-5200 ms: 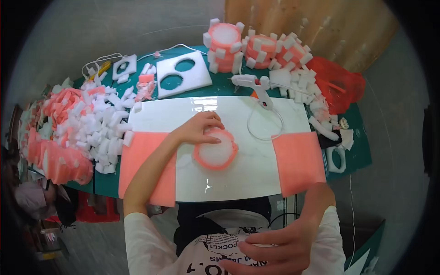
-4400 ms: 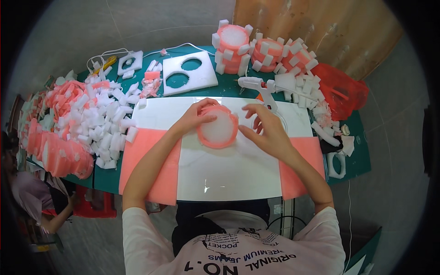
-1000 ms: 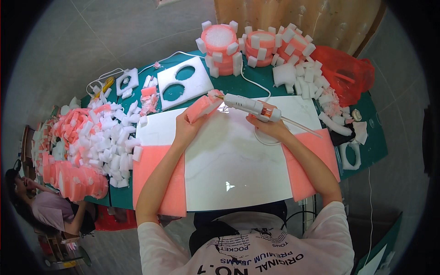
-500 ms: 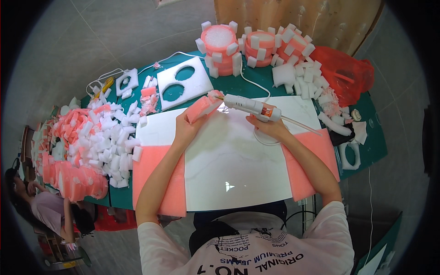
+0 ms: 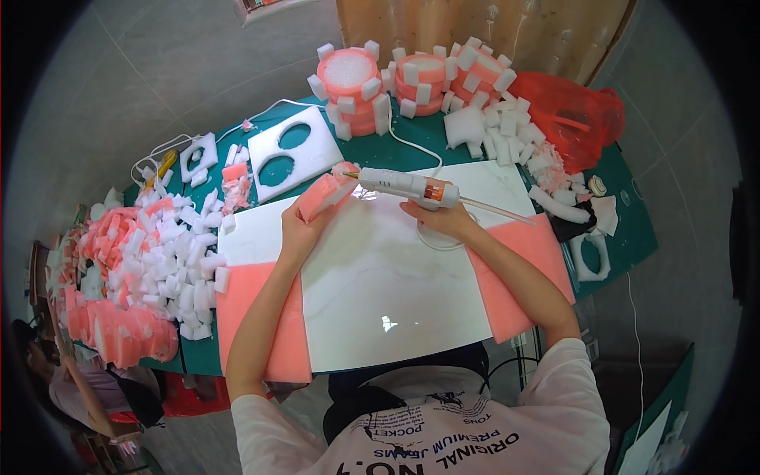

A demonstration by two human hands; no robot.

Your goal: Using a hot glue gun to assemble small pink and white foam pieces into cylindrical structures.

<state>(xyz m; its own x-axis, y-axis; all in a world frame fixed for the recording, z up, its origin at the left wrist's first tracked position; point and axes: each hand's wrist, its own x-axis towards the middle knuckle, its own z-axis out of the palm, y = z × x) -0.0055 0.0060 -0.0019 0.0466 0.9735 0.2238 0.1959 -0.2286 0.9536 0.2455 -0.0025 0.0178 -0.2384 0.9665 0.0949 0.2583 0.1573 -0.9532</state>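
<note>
While the head view (only one avail.) shows both hands up over the white board (image 5: pixel 396 285), the work in hand is prob. gluing at the pink foam piece (image 5: pixel 321 196). L hand (image 5: pixel 302 235) is part-closed round its lower end, holding it tilted above the board's far L part; some fingers hidden. R hand (image 5: pixel 435 220) is curled round the handle of a white glue gun (image 5: pixel 392 183), nozzle pointing L at the piece's upper end; touching or just beside, can't tell. Trigger finger n/v.

Next move, I'd judge, calls for a steady L hand, light grip so the foam doesn't squash, & fine nozzle ctrl, fingers clear of hot tip.

Nearby on the green surface (image 5: pixel 372 150): white blocks (image 5: pixel 170 257) heaped L; block-studded foam cylinders (image 5: pixel 348 71) at back.
</note>
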